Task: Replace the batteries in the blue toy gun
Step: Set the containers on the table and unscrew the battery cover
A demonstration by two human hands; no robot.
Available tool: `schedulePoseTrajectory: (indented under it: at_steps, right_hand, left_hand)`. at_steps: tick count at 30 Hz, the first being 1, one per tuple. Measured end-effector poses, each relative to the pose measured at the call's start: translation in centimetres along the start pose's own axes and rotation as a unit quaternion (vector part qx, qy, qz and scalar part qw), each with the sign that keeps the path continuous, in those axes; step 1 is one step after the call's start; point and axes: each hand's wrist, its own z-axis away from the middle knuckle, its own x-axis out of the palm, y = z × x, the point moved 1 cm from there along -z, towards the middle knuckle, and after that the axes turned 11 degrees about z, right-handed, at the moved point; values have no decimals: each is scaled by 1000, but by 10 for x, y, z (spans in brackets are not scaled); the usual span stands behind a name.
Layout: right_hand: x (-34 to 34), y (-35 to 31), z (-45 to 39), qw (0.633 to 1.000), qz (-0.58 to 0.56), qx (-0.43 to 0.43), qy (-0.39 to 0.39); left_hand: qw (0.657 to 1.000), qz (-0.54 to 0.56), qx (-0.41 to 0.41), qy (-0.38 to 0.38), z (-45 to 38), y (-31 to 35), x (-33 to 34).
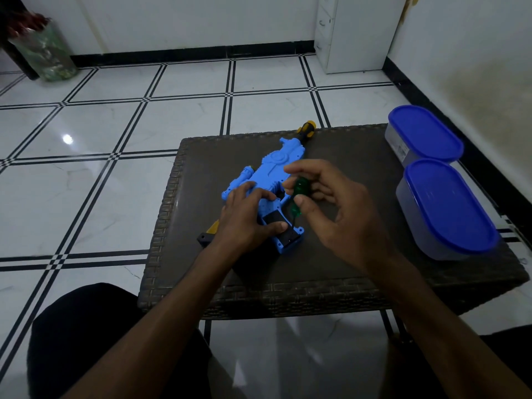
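The blue toy gun point(273, 168) lies on its side on the dark woven table point(331, 260), muzzle toward the far edge. My left hand point(244, 217) presses down on the gun's body, with the thumb on the black panel point(277, 218) of the grip. My right hand point(331, 205) pinches a green-handled screwdriver point(299, 194) between thumb and fingers. It stands nearly upright, and its thin shaft reaches down to the grip near that black panel. The tip is hard to make out.
A second screwdriver with a yellow and black handle point(306, 128) lies behind the gun at the table's far edge. Two clear containers with blue lids point(423, 131) point(449, 205) stand along the right side. A glass vase point(43, 50) sits on the tiled floor, far left.
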Motion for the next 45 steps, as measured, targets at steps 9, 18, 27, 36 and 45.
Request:
schedulePoseTrajectory:
  at_steps: [9, 18, 27, 36, 45]
  right_hand:
    - [-1, 4, -1, 999, 31, -24, 19]
    - [-1, 2, 2, 999, 30, -23, 12]
    - [-2, 0, 0, 1000, 7, -7, 20]
    - [-2, 1, 0, 998, 44, -42, 11]
    - [-5, 2, 0, 996, 63, -55, 20]
  left_hand:
    - [1000, -16, 0, -4, 0, 2, -1]
    - [1000, -10, 3, -2, 0, 1, 0]
    - [1000, -5, 1, -1, 0, 1, -1]
    - [1000, 3, 4, -4, 1, 3, -2]
    - [1000, 1, -8, -7, 1, 2, -1]
